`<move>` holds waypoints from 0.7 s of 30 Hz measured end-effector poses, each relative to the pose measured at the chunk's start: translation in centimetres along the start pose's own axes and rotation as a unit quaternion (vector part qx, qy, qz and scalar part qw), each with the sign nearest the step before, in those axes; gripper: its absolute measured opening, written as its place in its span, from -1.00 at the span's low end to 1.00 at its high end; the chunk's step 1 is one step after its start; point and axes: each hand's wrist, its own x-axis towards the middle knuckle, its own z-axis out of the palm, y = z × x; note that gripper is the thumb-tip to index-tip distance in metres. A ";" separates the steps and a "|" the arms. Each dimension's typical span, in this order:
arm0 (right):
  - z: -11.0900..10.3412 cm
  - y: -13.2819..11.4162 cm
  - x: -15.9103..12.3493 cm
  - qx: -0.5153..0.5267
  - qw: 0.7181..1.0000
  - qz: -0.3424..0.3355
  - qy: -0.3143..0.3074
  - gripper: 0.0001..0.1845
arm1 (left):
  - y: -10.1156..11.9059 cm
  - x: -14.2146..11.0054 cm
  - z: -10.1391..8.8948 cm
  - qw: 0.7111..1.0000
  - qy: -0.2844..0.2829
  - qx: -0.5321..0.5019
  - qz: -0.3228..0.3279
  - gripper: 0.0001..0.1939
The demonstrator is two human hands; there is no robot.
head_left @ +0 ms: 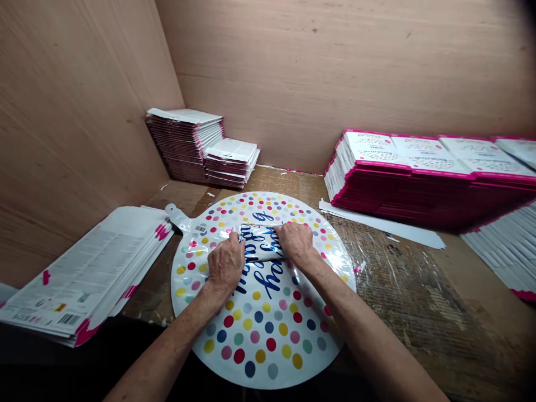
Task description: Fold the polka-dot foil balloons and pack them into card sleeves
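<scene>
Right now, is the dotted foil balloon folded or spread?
The balloon is partly folded: a band under the left hand and right hand, rest spread.

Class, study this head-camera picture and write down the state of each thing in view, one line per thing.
Foil balloon: flat, polka-dotted, part folded over.
Left hand: on the fold.
Right hand: on the fold.
Pink-edged printed cards: stacked in piles.
Clear plastic film: wrinkled on the table.
</scene>
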 end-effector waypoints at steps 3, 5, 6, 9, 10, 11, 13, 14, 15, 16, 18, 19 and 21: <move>-0.6 -1.7 1.1 -0.042 0.998 -0.023 0.045 -0.67 | -0.2 -0.1 0.8 1.000 0.008 0.002 0.025 -0.66; -1.0 -2.8 1.8 -0.060 0.990 -0.112 0.054 -0.60 | -0.4 0.0 1.0 0.999 0.013 -0.002 0.034 -0.66; -1.3 -3.2 2.1 -0.063 0.985 -0.157 0.044 -0.59 | -0.6 -0.1 1.0 0.999 0.015 -0.011 0.035 -0.67; -1.9 -3.6 2.4 -0.052 0.975 -0.214 -0.003 -0.64 | -1.5 -0.5 0.3 0.995 0.023 -0.097 0.015 -0.69; -2.0 -3.4 2.2 -0.044 0.975 -0.216 -0.008 -0.66 | -1.9 -0.8 -0.1 0.989 0.035 -0.144 -0.004 -0.68; -2.0 -3.2 1.8 -0.028 0.976 -0.217 -0.010 -0.68 | -2.1 -1.1 -0.5 0.980 0.052 -0.191 -0.026 -0.65; -1.8 -2.5 0.4 0.021 0.976 -0.216 -0.005 -0.70 | -2.4 -1.8 -1.2 0.959 0.077 -0.264 -0.068 -0.57; -1.6 -2.1 -0.4 0.051 0.976 -0.214 -0.002 -0.72 | -2.3 -2.0 -1.5 0.951 0.076 -0.288 -0.081 -0.53; -1.3 -1.8 -1.3 0.079 0.974 -0.213 0.000 -0.73 | -2.1 -2.2 -1.8 0.946 0.063 -0.308 -0.085 -0.51; -1.0 -1.5 -2.2 0.104 0.971 -0.216 0.004 -0.72 | -1.8 -2.3 -1.9 0.940 0.042 -0.328 -0.082 -0.51; -0.5 -1.2 -3.8 0.139 0.962 -0.234 0.015 -0.63 | -1.1 -2.4 -1.9 0.928 0.011 -0.367 -0.065 -0.57; -0.3 -1.1 -4.5 0.153 0.959 -0.239 0.017 -0.59 | -0.7 -2.5 -1.8 0.922 0.005 -0.383 -0.049 -0.61; -0.1 -1.3 -5.5 0.164 0.959 -0.232 -0.004 -0.65 | -0.1 -2.7 -1.6 0.915 0.005 -0.404 -0.008 -0.64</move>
